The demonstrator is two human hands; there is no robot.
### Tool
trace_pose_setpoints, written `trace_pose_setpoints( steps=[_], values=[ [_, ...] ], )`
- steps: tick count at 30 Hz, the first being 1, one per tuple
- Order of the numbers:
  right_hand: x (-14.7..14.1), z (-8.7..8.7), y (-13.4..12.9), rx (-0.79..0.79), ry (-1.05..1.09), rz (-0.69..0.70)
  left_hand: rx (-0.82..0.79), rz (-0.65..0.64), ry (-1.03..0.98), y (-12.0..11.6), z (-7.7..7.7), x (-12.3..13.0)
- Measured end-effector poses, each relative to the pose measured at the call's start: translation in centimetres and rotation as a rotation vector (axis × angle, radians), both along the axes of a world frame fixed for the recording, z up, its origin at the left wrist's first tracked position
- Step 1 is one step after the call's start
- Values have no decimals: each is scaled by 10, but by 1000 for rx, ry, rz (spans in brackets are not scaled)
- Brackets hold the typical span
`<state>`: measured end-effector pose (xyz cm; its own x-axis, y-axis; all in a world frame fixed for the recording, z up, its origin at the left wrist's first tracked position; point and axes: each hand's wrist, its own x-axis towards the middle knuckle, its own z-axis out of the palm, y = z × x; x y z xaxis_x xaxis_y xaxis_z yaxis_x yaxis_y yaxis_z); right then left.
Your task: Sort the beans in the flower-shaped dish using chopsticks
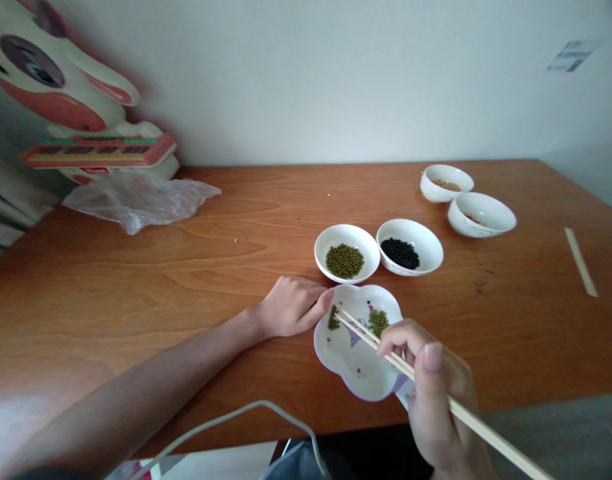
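Note:
My right hand (439,393) is closed around a pair of wooden chopsticks (396,360). Their tips reach a small cluster of green mung beans (333,318) at the left of a white flower-shaped plate (359,383) with a purple rim. A second pile of mung beans (379,322) lies on the plate's right side, near my fingers. With its thumb on the rim, my left hand (295,307) grips the plate's left edge; its other fingers are partly hidden. Just behind the plate stand a white bowl of mung beans (345,261) and a bowl of black beans (401,253).
Two more white bowls, one (447,183) with tan grains and another (481,215) with little visible inside, stand at the back right. A paper strip (581,262) lies farther right. At back left are a plastic bag (143,200) and a cow-shaped toy keyboard (101,152). A cable (256,405) crosses the front edge.

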<state>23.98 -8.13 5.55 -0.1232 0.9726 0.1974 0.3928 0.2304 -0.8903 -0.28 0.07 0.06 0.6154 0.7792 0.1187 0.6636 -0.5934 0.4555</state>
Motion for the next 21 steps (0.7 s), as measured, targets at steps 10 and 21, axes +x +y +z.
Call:
trace_pose_setpoints(
  steps=[10, 21],
  values=[
    [3, -1, 4, -37, -86, 17, 1, 2, 6, 0, 0, 0],
    [1, -1, 6, -16, -81, 29, 7, 2, 1, 0, 2, 1]
  ],
)
